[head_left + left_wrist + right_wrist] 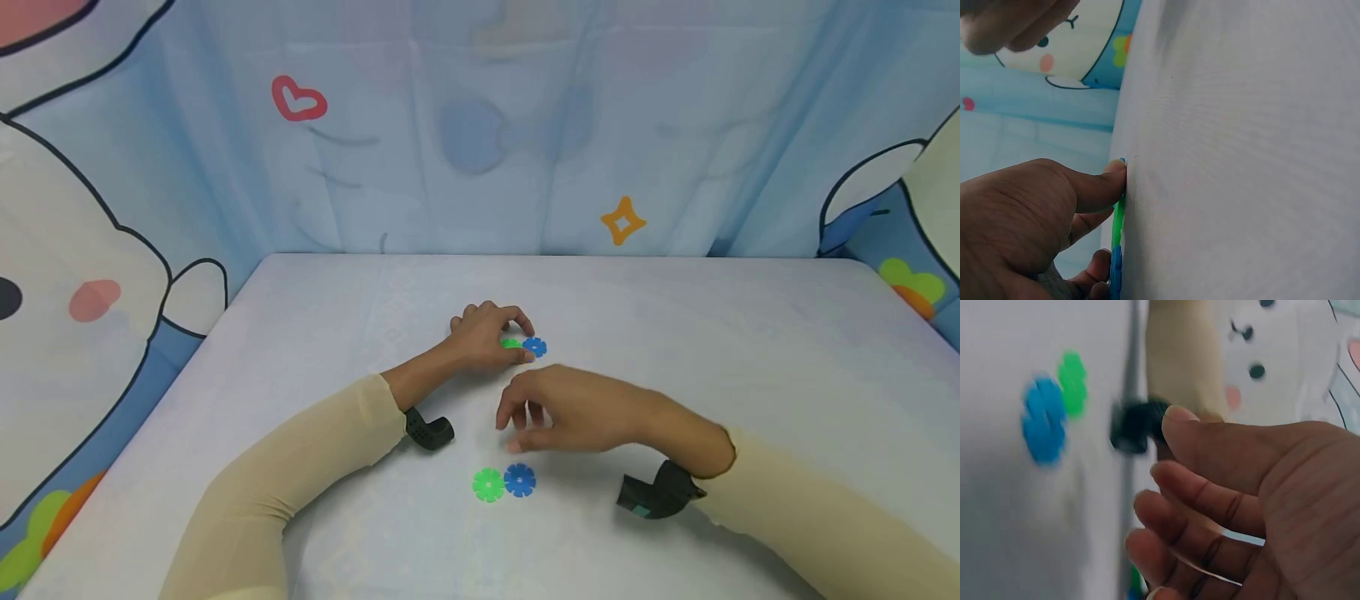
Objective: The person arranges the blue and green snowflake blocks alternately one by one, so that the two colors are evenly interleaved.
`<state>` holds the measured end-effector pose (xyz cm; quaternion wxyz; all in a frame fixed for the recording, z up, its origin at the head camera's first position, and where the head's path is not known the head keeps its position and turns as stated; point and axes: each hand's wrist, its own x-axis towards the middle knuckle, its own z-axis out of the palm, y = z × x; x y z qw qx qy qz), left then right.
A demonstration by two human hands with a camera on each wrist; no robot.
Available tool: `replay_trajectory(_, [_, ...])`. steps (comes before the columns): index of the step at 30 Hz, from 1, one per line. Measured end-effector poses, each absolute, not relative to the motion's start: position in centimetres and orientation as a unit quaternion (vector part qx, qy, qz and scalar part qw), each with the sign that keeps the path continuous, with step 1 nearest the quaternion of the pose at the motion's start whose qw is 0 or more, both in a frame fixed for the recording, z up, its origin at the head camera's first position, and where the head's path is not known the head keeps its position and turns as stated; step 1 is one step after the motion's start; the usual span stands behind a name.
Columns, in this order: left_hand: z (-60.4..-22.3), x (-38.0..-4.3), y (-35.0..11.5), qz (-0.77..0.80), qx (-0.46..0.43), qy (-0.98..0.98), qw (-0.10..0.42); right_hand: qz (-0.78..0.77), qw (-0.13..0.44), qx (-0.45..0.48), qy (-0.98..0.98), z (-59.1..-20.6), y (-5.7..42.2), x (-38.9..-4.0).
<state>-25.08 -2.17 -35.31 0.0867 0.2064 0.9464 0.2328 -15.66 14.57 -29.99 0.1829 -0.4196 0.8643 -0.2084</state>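
Note:
Toward the far side of the table, my left hand [483,337] pinches a blue notched plastic disc [536,347] between thumb and forefinger at its edges. A green notched disc [511,343] lies beside it, partly under the hand. The left wrist view shows another blue disc [1116,275] at the green one's other side, hidden in the head view. Nearer to me, my right hand [581,408] hovers with loosely bent fingers and nothing in them. Just in front of it, a second green disc [488,484] and blue disc [520,480] lie side by side on the table.
A white cloth covers the table [750,350]. Behind it hangs a light blue patterned curtain [510,125]. Black wrist cameras [430,430] are strapped on both forearms, the right one [660,492] low over the cloth.

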Motion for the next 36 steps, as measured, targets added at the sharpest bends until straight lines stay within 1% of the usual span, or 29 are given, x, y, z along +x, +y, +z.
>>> replay_trajectory(3, [-35.4,-25.1,-2.1,0.233,0.205,0.947,0.085,-0.187,0.193,-0.437,0.859,-30.8,13.2,-13.7])
replay_trajectory(6, [-35.5,-25.1,-2.0,0.231,0.204,0.948,0.082,-0.166,0.190,-0.444,0.860,-31.4,12.2,-12.2])
replay_trajectory(12, [-35.6,-25.2,-1.9,0.227,0.203,0.949,0.078,-0.137,0.153,-0.441,0.874,-32.4,11.3,-10.8])
replay_trajectory(19, [-35.6,-25.2,-1.9,0.224,0.205,0.950,0.077,-0.130,0.125,-0.442,0.879,-33.1,11.2,-10.8])
replay_trajectory(27, [-35.5,-25.0,-2.0,0.226,0.200,0.950,0.082,-0.134,0.137,-0.432,0.881,-33.0,11.5,-11.8])
replay_trajectory(36, [-35.4,-25.0,-2.0,0.226,0.203,0.949,0.083,-0.146,0.147,-0.435,0.876,-33.2,11.5,-12.0])
